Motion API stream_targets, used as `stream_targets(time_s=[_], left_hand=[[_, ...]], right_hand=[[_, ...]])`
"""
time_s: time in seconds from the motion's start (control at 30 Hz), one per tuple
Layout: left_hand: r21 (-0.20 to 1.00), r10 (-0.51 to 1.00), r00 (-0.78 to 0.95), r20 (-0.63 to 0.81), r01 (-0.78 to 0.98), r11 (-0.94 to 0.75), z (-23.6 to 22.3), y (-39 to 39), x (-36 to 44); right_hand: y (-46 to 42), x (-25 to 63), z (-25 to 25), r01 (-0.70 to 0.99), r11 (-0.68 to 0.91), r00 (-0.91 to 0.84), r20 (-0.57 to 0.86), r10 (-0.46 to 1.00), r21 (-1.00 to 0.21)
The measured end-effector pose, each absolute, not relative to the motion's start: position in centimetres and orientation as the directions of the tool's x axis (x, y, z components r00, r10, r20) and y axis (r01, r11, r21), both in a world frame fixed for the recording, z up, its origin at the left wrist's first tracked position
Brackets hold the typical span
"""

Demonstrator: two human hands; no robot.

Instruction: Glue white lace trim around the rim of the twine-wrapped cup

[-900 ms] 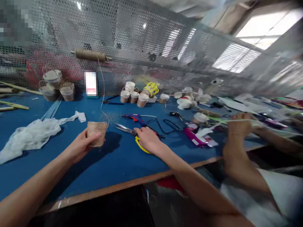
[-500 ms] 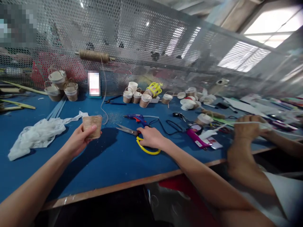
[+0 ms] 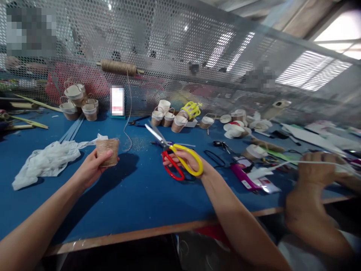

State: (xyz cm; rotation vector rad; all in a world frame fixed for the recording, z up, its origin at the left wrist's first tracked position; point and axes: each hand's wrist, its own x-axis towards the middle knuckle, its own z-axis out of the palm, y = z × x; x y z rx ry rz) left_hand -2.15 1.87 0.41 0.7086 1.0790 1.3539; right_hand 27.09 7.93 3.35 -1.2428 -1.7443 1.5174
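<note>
Left hand (image 3: 94, 166) clamped on a twine-wrapped cup (image 3: 111, 145), right hand (image 3: 188, 160) closed around the scissors (image 3: 166, 145).
The cup sits upright in the left hand's grip, thumb across its near side, above the blue bench (image 3: 135, 207); crumpled white fabric (image 3: 46, 162) lies to that hand's left. The scissors point away from the right hand and toward the left, blades slightly apart, the red and yellow handles about its fingers. Between the hands and farther back, loose twine (image 3: 129, 107) drops from a spool (image 3: 118, 67) to the bench. Small buckets (image 3: 178, 123) stand beyond the right hand; a purple item (image 3: 244, 177) lies to its right, near another person's hand (image 3: 317, 167).
</note>
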Motion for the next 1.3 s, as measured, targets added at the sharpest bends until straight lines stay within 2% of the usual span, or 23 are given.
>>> stream_targets(time_s=[0.2,0.27,0.3,0.4,0.5,0.6,0.7,0.87,1.07,1.3], left_hand=[[0.892,0.976,-0.067,-0.209,-0.422,0.162,0.3,1.7,-1.8],[0.884,0.978,-0.036,-0.206,-0.435,0.171,0.4,1.5,-1.5],[0.878,0.979,-0.016,-0.202,-0.446,0.174,0.5,1.4,-1.4],[0.857,0.983,0.034,-0.179,-0.485,0.173,0.9,1.0,-1.1],[0.833,0.985,0.029,-0.171,-0.530,0.161,1.4,0.6,-0.9],[0.809,0.985,0.021,-0.170,-0.568,0.151,1.8,0.5,-0.9],[0.816,0.987,0.022,-0.157,-0.561,0.142,1.9,0.6,-1.1],[0.862,0.996,0.013,-0.085,-0.501,0.080,1.5,0.8,-1.4],[0.921,0.998,0.016,-0.059,-0.384,0.060,1.6,0.7,-1.6],[0.984,0.997,-0.049,0.056,-0.169,-0.063,1.8,0.9,-2.1]], right_hand=[[7.8,27.1,3.9,-0.054,-0.090,-0.412,-0.060,0.909,-0.994],[7.3,26.6,4.3,-0.153,-0.126,-0.457,-0.043,0.888,-0.980],[7.0,26.3,4.4,-0.150,-0.132,-0.505,-0.039,0.862,-0.980],[6.0,25.1,4.6,0.012,-0.026,-0.623,-0.027,0.781,-1.000],[5.2,23.9,4.8,0.233,0.144,-0.667,-0.051,0.743,-0.962],[4.5,22.9,5.0,0.443,0.285,-0.662,-0.096,0.743,-0.850],[4.1,22.4,4.9,0.576,0.417,-0.598,-0.015,0.801,-0.703],[4.2,22.5,4.2,0.634,0.517,-0.556,0.124,0.821,-0.575],[4.5,22.9,4.0,0.654,0.539,-0.565,0.131,0.815,-0.531],[4.8,23.6,4.4,0.654,0.600,-0.592,0.183,0.785,-0.461]])
